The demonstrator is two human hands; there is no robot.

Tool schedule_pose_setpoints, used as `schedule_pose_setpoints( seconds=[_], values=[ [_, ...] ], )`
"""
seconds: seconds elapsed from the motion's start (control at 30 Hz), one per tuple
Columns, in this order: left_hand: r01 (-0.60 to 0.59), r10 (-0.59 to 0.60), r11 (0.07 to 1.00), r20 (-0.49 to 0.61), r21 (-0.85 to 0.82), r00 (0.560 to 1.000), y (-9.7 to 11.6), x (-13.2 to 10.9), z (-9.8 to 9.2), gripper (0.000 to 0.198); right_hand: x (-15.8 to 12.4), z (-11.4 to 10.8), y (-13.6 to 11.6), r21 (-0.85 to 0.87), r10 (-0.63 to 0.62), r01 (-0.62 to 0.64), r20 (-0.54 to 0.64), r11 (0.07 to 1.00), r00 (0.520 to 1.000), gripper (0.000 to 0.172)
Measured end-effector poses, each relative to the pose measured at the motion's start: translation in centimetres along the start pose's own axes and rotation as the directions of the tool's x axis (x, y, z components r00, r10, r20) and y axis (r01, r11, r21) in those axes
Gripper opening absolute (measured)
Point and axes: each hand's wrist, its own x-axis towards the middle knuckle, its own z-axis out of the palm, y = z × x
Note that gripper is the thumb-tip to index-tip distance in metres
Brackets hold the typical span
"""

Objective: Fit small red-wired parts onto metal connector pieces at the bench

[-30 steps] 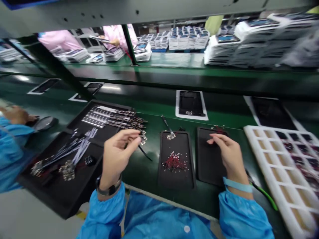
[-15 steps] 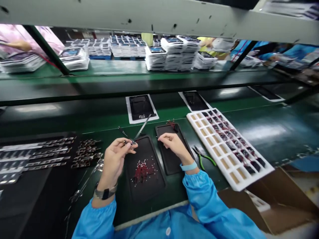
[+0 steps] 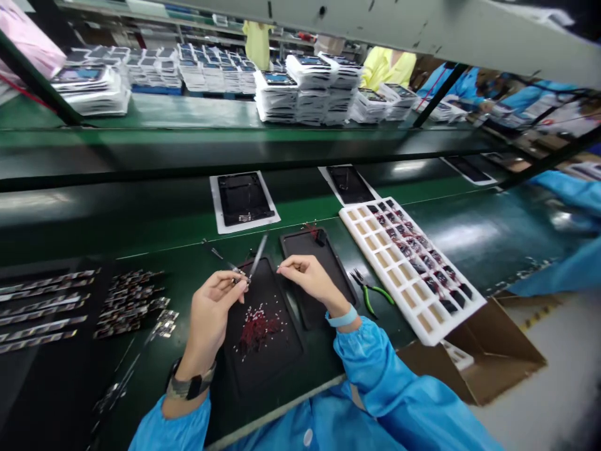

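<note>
My left hand (image 3: 213, 307) is closed, thumb against fingers, on a flat grey ribbon cable (image 3: 258, 255) that sticks up from the fingertips over the left black tray (image 3: 277, 357). Small metal-tipped parts show at the pinch. In that tray lies a heap of short red wires (image 3: 260, 329) with scattered white ends. My right hand (image 3: 310, 279) is pinched above the right black tray (image 3: 323, 300); something tiny and pale shows at its fingertips, too small to name. At the far end of that tray sit a black piece (image 3: 321, 237) and some red wires.
Green-handled pliers (image 3: 370, 293) lie right of the trays, beside a white foam tray (image 3: 413, 275) holding several black parts. A pile of small flex parts (image 3: 129, 300) lies left. Tablet panels (image 3: 245, 199) rest on the belt. An open cardboard box (image 3: 502, 357) stands below right.
The view has shifted, so the bench items sit further left. My right hand stays pinched near the left hand, and the ribbon cable in my left hand now points more upright.
</note>
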Motion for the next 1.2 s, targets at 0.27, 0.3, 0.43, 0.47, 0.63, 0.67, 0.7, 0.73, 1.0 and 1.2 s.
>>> schedule_pose_setpoints(
  seconds=[0.27,0.3,0.43,0.47,0.63,0.67,0.7,0.73,1.0,1.2],
  values=[
    [0.084,-0.083,0.996,0.041,-0.02,0.996,0.1,-0.4,0.0,0.027,-0.5,1.5,0.4,-0.014,0.032,-0.032,0.021,0.999,0.999,0.037],
    [0.092,-0.092,0.996,0.032,-0.015,0.995,0.1,-0.4,0.1,0.028,-0.5,1.5,0.3,-0.017,0.031,-0.031,0.031,0.999,0.999,0.038],
    [0.101,-0.101,0.995,0.026,-0.001,0.995,0.1,-0.5,0.3,0.028,-0.8,1.8,-0.1,-0.032,0.021,-0.018,0.101,0.999,0.995,0.041],
    [0.102,-0.101,0.995,0.031,-0.004,0.994,0.1,-0.5,0.4,0.027,-0.8,1.8,-0.3,-0.042,0.018,-0.013,0.115,0.999,0.993,0.041],
    [0.096,-0.094,0.995,0.054,-0.038,0.994,-0.2,-0.2,0.8,0.026,-0.9,2.0,-0.7,-0.118,-0.011,0.029,0.152,0.993,0.988,0.034],
    [0.092,-0.089,0.995,0.054,-0.045,0.995,-0.2,-0.2,0.9,0.025,-0.9,2.0,-0.8,-0.129,-0.015,0.036,0.163,0.991,0.987,0.032],
    [0.09,-0.087,0.995,0.055,-0.049,0.995,-0.2,-0.2,0.9,0.025,-0.8,2.0,-0.8,-0.137,-0.017,0.041,0.174,0.99,0.985,0.031],
    [0.09,-0.087,0.995,0.056,-0.05,0.995,-0.2,-0.2,1.0,0.024,-0.8,2.1,-0.8,-0.142,-0.016,0.043,0.185,0.989,0.983,0.03],
    [0.116,-0.115,0.993,0.066,-0.016,0.991,0.1,-0.3,1.2,0.023,-0.9,2.5,-0.7,-0.157,-0.014,0.051,0.23,0.986,0.973,0.028],
    [0.118,-0.117,0.993,0.072,-0.009,0.991,-0.2,-0.2,1.3,0.023,-0.9,2.6,-0.6,-0.165,-0.015,0.053,0.224,0.985,0.974,0.026]
  ],
)
